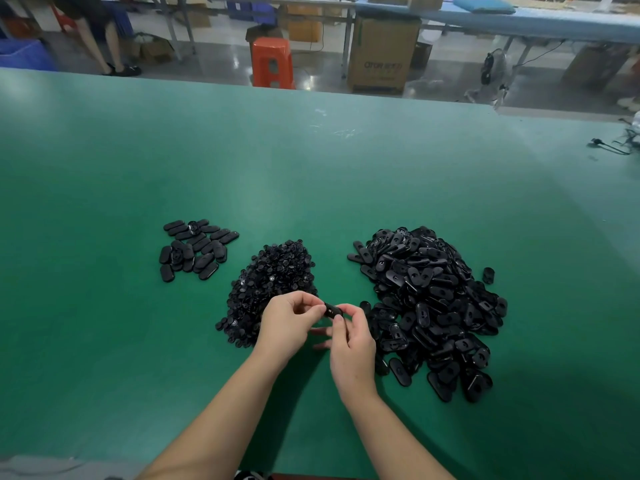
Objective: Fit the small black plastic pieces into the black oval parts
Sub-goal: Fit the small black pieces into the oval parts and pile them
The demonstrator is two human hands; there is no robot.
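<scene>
Your left hand [289, 323] and right hand [349, 344] both pinch one black oval part [333, 310] at lower centre, fingers curled.

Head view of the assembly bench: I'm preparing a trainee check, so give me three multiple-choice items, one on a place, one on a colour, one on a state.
1. Where does the big pile of oval parts lie?
A. right of the small-piece heap
B. left of it
C. on the stool

2. What colour is the table?
A. blue
B. green
C. grey

3. What are the hands doing?
A. lying flat
B. holding one oval part between them
C. reaching into the small group at the left

Answers:
1. A: it lies right of the small-piece heap.
2. B: its surface is green.
3. B: left hand and right hand pinch an oval part.
</scene>
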